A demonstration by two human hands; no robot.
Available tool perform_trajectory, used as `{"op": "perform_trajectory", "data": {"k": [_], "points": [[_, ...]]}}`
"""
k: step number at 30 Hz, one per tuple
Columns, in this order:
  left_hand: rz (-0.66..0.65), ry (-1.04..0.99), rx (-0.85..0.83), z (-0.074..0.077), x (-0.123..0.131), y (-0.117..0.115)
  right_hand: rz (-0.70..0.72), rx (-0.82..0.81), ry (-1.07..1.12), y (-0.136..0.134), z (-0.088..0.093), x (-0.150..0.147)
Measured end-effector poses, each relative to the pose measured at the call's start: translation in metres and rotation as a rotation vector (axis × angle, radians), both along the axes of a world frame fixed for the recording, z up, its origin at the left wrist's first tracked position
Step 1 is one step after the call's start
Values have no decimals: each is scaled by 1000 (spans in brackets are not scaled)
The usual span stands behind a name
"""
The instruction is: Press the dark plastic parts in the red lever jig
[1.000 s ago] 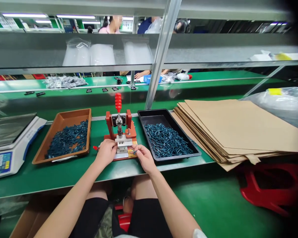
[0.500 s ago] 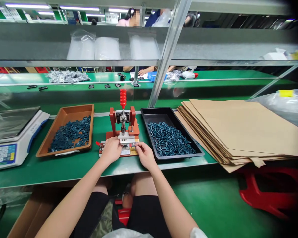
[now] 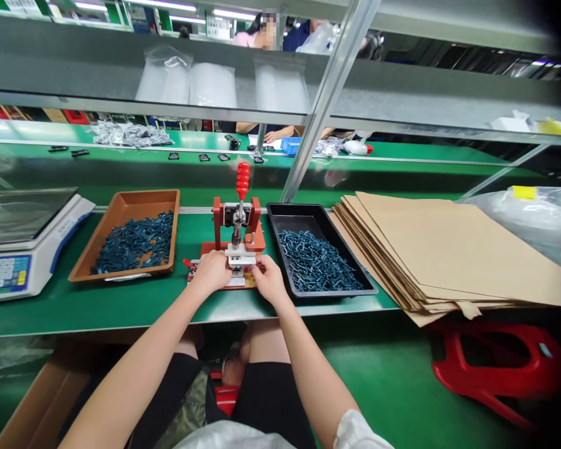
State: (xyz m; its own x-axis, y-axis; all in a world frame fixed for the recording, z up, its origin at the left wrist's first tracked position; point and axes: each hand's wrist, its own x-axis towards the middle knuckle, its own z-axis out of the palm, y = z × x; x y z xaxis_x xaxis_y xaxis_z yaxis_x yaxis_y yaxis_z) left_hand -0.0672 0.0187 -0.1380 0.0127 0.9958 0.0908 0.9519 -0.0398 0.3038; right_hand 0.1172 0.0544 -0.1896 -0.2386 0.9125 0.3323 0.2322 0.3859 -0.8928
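A small red hand press with a red ribbed lever stands upright on the green bench between two trays. My left hand rests with curled fingers on the left side of its white fixture block. My right hand pinches at the fixture's right side; what its fingers hold is hidden. A brown tray on the left and a black tray on the right each hold several small dark blue parts.
A weighing scale sits at the far left. A stack of cardboard sheets lies at the right, beside a clear plastic bag. A red stool stands under the bench. Another person's hands work across the conveyor.
My right hand has moved in from the press's front right corner to the fixture block. My left hand stays on the fixture. The view has shifted slightly.
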Motion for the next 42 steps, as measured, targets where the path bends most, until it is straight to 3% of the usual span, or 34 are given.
{"op": "perform_trajectory", "data": {"k": [5,11,16,20,22,24,27,31,36,39,42], "points": [[-133,-65,23,0,-8,-7,101,-36,-25,7,-3,-12],[-118,-96,53,-7,-9,-7,190,49,-30,7,3,-21],[-157,-108,92,-9,-9,-13,162,124,-97,3,1,-18],[-217,-106,252,-2,-18,-39,71,156,-81,0,-4,-17],[-104,-143,406,0,-26,-51,59,175,-74,-1,-5,-17],[109,-245,529,-4,-35,-54,74,183,-93,-2,-5,-18],[355,-578,512,-19,-46,-41,98,175,-178,-3,-5,-19],[379,-1051,349,-41,-52,-19,120,181,-218,-4,-8,-18],[370,-1392,317,-48,-54,-16,142,158,-219,0,-9,-18],[387,-1437,305,-48,-57,-17,118,146,-246,2,-12,-21],[430,-1323,349,-53,-50,-29,101,145,-262,3,-14,-22]]}}
